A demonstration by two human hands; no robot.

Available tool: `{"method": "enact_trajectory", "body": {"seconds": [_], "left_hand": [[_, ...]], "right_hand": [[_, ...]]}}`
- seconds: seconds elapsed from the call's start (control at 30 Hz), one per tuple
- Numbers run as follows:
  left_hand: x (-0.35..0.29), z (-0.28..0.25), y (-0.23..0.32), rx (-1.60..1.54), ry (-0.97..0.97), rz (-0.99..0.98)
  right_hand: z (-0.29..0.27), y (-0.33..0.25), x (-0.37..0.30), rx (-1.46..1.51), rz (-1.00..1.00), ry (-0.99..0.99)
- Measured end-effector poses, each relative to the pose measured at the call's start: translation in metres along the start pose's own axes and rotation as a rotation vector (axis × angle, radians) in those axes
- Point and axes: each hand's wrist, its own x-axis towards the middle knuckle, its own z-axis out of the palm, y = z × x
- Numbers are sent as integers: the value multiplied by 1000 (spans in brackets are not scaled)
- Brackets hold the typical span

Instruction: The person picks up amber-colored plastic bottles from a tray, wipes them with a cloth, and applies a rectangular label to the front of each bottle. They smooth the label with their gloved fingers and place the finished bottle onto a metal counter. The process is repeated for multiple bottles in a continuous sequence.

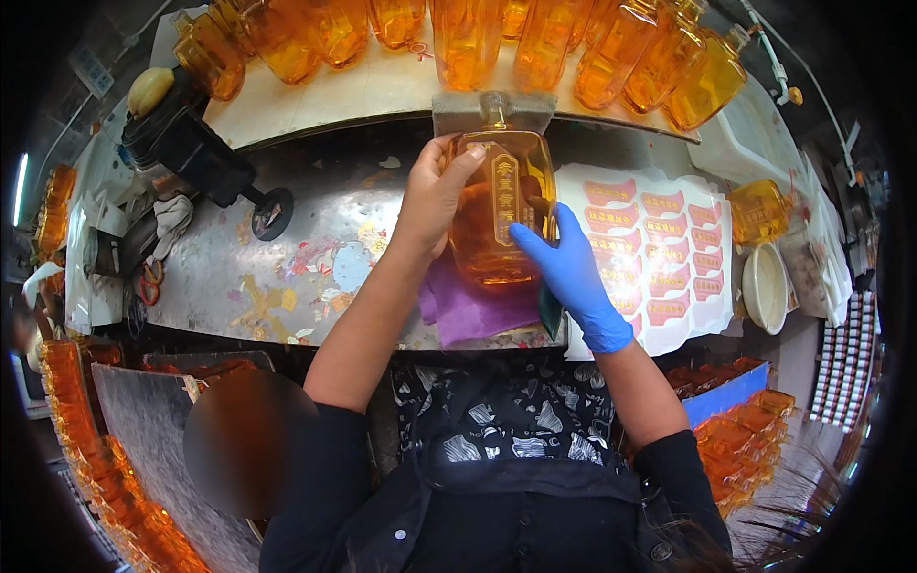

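Note:
A flat-sided amber glass bottle [473, 253] is held over the workbench, its neck pointing away from me. A tall gold-edged label [504, 201] runs down its front. My bare left hand [437, 191] closes round the upper left side, thumb on the front face by the label's top. In a blue glove, my right hand [575, 277] grips the lower right side, with the thumb at the label's lower end. Part of a dark green flat piece [550, 310] shows under the right hand; whether I hold it is hidden. A purple cloth [482, 310] lies beneath the bottle.
Pink-and-gold label sheets [654, 253] lie right of the bottle. Several amber bottles [468, 43] stand on a raised board [382, 110] at the back. A black device [181, 143] and red-handled scissors [151, 280] are at left, a white bowl [766, 286] at right.

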Motion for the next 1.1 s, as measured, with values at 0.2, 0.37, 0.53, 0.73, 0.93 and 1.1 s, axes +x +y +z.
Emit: {"method": "enact_trajectory", "body": {"seconds": [0.2,0.37,0.53,0.73,0.93,1.1], "left_hand": [[1,-3,-4,35,-19,26],[1,-5,-5,37,-22,21],[1,-4,-5,30,-28,43],[0,-4,-5,-1,-25,1],[-2,0,6,12,-17,-20],[1,-5,-3,61,-24,25]], "right_hand": [[0,7,1,33,1,-4],[1,6,1,64,3,-13],[0,6,1,78,5,-39],[0,4,-1,87,2,-35],[-5,-1,1,66,45,-69],[-1,0,1,32,-24,-44]]}}
